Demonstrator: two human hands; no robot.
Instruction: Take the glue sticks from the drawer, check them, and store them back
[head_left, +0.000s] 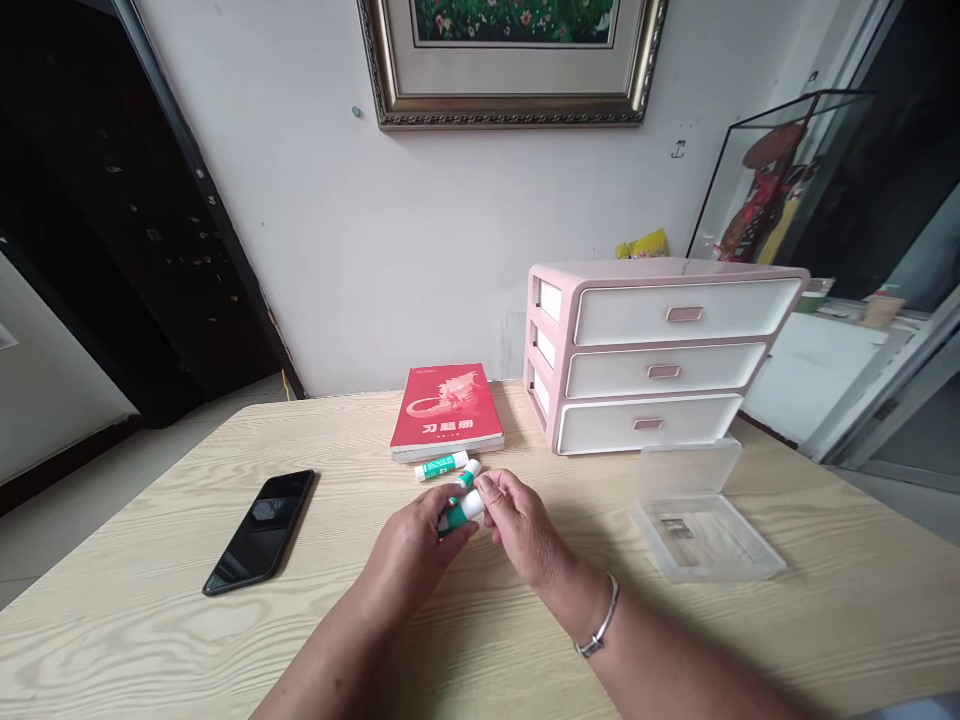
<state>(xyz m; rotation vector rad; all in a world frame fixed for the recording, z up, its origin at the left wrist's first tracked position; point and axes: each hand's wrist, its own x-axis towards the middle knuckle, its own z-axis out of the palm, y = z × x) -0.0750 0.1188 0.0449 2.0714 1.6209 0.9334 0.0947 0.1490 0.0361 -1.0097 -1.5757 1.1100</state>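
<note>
A green and white glue stick (459,512) is between my two hands above the table. My left hand (415,532) is closed around its green body. My right hand (519,520) pinches the white end with thumb and fingers. Just behind them, a second glue stick (469,473) lies at a slant, partly hidden by my left fingers. A third glue stick (441,466) rests on the table in front of a red book (450,410).
A black phone (261,530) lies at the left. On the right, a clear plastic box (709,535) stands with its lid raised. Behind it is a pink and white drawer unit (664,360) against the wall. The wooden table (150,630) extends to both sides.
</note>
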